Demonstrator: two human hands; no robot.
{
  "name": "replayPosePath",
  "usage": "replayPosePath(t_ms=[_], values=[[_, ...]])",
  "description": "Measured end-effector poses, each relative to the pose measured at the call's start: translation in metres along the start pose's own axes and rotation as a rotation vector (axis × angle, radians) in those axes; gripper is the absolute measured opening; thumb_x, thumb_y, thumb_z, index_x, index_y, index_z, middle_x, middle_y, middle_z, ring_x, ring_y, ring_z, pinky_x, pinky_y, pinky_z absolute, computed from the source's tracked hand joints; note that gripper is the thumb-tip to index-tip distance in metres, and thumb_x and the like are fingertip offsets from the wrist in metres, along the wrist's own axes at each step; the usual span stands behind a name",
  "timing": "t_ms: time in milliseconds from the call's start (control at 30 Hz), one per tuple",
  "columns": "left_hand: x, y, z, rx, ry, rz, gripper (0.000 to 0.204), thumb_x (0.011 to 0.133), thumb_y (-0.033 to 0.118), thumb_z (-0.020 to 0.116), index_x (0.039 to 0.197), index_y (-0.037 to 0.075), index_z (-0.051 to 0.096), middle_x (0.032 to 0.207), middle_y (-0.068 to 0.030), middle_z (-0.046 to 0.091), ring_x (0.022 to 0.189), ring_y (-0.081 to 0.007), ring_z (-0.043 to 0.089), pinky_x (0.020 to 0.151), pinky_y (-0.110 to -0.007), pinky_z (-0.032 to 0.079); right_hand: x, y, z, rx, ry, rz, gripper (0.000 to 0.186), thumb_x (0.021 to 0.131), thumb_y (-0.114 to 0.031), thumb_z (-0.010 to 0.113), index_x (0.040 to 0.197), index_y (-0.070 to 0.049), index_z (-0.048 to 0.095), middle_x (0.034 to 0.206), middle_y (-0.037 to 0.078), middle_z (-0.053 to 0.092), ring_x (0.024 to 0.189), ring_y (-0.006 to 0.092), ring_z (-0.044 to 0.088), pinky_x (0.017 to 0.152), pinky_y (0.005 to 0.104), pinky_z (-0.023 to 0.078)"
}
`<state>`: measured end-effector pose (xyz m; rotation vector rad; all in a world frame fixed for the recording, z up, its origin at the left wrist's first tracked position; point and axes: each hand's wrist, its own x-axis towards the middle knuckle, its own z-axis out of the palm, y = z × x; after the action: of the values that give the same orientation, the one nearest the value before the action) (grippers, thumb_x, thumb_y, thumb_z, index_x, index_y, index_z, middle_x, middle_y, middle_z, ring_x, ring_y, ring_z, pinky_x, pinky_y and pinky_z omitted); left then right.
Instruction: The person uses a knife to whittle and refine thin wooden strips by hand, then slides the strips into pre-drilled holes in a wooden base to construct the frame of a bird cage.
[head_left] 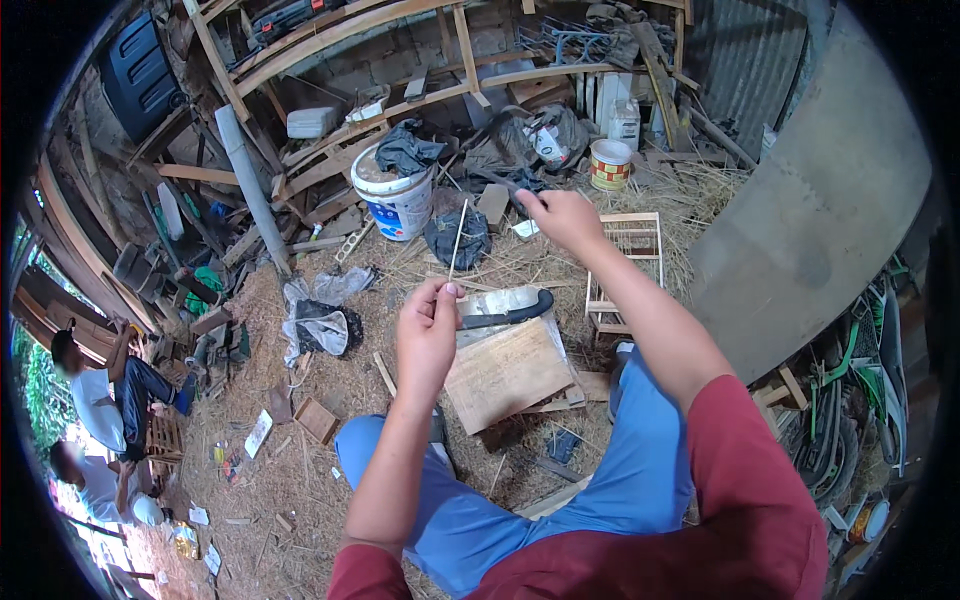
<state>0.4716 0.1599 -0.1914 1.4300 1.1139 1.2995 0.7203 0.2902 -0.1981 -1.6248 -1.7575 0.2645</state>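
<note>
My left hand (428, 325) pinches a thin pale wooden stick (459, 238), which stands nearly upright above the fingertips. Further forward and to the right, my right hand (565, 222) is closed around a dark tool (510, 190) with a long shape like a knife; its outline blends into the dark bags behind it. Below the hands, between my knees, lies a flat wooden board (508, 376). At its far edge rests a black curved piece (508, 313), like a sheath or handle, beside a worn whitish block (497, 301).
A small slatted wooden frame (625, 262) stands right of the board. Ahead are a white bucket (396, 205) and a smaller patterned bucket (610, 165). A large grey sheet (820, 190) leans at right. Two people (95, 405) sit at far left. Straw and scraps cover the floor.
</note>
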Motion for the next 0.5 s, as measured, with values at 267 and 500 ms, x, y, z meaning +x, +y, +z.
replayPosePath(t_ms=[267, 500], values=[[0.004, -0.015, -0.002, 0.04, 0.043, 0.019, 0.021, 0.106, 0.016, 0.051, 0.099, 0.002, 0.066, 0.068, 0.0044, 0.052, 0.06, -0.003, 0.044, 0.054, -0.022, 0.034, -0.05, -0.044, 0.009, -0.067, -0.136, -0.296, 0.063, 0.095, -0.066, 0.051, 0.08, -0.01, 0.074, 0.068, 0.019, 0.067, 0.068, 0.0411, 0.067, 0.062, 0.0491, 0.053], [-0.002, -0.007, 0.005, 0.139, -0.013, 0.035, 0.024, 0.106, 0.015, 0.05, 0.096, 0.002, 0.067, 0.066, 0.0044, 0.051, 0.059, -0.0033, 0.043, 0.052, -0.023, 0.032, -0.016, -0.028, 0.004, -0.001, -0.082, -0.028, 0.07, 0.096, -0.067, 0.045, 0.081, -0.006, 0.075, 0.075, 0.019, 0.07, 0.076, 0.0409, 0.069, 0.069, 0.0502, 0.054]])
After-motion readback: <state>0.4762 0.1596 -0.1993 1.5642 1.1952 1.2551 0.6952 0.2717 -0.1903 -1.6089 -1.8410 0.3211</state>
